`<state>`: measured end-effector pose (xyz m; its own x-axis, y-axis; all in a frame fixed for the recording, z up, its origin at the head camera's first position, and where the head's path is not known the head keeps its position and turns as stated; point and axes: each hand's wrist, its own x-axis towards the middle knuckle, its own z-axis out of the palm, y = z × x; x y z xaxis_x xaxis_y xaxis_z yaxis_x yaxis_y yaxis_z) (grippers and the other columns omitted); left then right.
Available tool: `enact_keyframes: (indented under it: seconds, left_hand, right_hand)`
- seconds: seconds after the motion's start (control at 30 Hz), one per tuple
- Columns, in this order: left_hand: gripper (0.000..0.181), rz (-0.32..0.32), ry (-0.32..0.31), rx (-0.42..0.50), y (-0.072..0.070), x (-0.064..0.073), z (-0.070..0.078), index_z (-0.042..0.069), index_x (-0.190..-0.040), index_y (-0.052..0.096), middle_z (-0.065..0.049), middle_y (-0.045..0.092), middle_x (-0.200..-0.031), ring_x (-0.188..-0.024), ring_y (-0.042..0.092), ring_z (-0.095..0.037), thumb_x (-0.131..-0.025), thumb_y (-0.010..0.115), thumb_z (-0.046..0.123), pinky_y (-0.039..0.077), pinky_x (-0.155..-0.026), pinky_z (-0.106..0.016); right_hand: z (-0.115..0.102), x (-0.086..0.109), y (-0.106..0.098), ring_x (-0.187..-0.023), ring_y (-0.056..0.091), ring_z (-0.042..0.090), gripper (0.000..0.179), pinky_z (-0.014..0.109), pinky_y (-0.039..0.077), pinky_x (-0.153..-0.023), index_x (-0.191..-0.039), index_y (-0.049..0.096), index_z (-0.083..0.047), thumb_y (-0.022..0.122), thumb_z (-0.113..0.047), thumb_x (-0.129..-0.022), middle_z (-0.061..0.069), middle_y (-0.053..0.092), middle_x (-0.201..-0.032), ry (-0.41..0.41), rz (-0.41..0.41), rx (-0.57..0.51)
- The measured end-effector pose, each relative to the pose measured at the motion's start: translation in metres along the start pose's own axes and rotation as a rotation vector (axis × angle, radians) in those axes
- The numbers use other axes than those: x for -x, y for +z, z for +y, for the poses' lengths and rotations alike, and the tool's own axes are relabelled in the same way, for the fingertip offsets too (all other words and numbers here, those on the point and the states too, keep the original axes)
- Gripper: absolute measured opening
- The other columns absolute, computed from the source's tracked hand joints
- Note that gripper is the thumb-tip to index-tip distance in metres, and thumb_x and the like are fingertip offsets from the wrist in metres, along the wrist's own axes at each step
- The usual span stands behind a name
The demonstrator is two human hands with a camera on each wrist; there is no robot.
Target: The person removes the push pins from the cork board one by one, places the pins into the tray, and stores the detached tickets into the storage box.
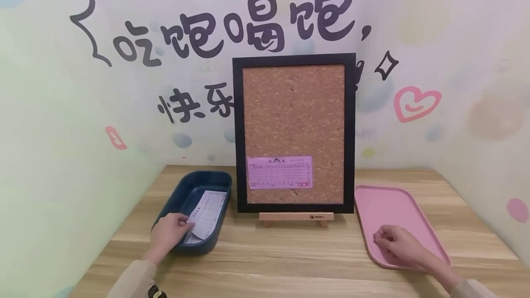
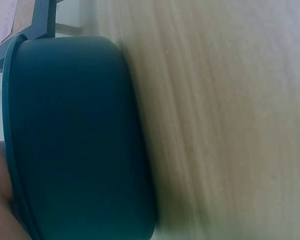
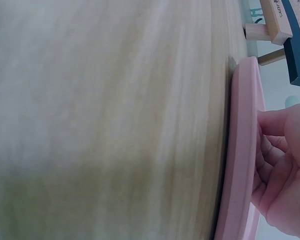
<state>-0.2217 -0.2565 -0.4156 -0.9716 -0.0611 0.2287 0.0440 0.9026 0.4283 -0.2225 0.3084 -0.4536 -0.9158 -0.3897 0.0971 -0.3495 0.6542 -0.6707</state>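
My left hand (image 1: 169,233) reaches over the near left rim of a dark blue basin (image 1: 213,176) and pinches the edge of a white printed receipt slip (image 1: 208,213). More printed paper shows beneath that slip. In the left wrist view the basin's outer wall (image 2: 75,135) hides the fingertips. My right hand (image 1: 395,243) is low over the near part of a pink tray (image 1: 397,201), its fingers curled. Anything between those fingertips is hidden; in the right wrist view, the tray's raised rim (image 3: 242,140) covers them.
A black-framed cork board (image 1: 294,118) stands on a small wooden easel (image 1: 296,217) between basin and tray. A pink printed slip (image 1: 279,172) is attached low on the cork. The wooden table (image 1: 285,261) meets a decorated wall (image 1: 198,141) behind.
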Motion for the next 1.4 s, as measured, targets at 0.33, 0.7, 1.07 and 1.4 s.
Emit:
enact_keyframes:
  seconds: [0.33,0.7,1.07,1.4]
  left_hand:
    - [0.019,0.016,0.002,0.037,-0.002,-0.001,-0.002,0.0,-0.074,0.066,-0.008,0.066,-0.068,-0.062,0.061,-0.022,-0.072,0.072,0.018,0.045,-0.056,-0.036]
    - [0.025,0.023,-0.036,0.046,-0.011,-0.006,0.01,0.006,-0.07,0.061,-0.001,0.06,-0.063,-0.057,0.052,-0.014,-0.074,0.073,0.028,0.04,-0.052,-0.029]
    - [0.04,0.186,0.145,0.124,0.0,-0.032,0.065,0.004,-0.105,0.062,-0.01,0.065,-0.095,-0.084,0.06,-0.023,-0.077,0.071,0.032,0.047,-0.074,-0.04]
    - [0.072,0.231,0.223,0.149,0.014,-0.054,0.114,0.0,-0.128,0.044,-0.018,0.05,-0.124,-0.11,0.051,-0.031,-0.075,0.071,0.039,0.043,-0.088,-0.046]
  right_hand:
    - [0.0,-0.001,-0.003,-0.048,0.048,0.0,0.009,0.023,0.044,-0.042,-0.083,0.059,0.0,0.058,-0.009,-0.086,-0.005,0.056,-0.059,-0.026,-0.028,-0.054]
    - [-0.008,-0.013,-0.015,-0.044,0.039,-0.004,0.009,0.02,0.035,-0.038,-0.077,0.056,-0.007,0.061,-0.002,-0.082,-0.011,0.047,-0.054,-0.132,0.169,0.172]
    - [-0.054,-0.054,-0.026,-0.054,0.036,-0.001,0.011,0.02,0.034,-0.049,-0.079,0.055,-0.011,0.061,-0.003,-0.083,-0.01,0.043,-0.061,-0.182,0.234,0.281]
    - [-0.103,-0.097,-0.034,-0.05,0.037,0.003,0.006,0.022,0.035,-0.047,-0.08,0.058,-0.008,0.062,-0.004,-0.083,-0.008,0.046,-0.059,-0.26,0.226,0.316]
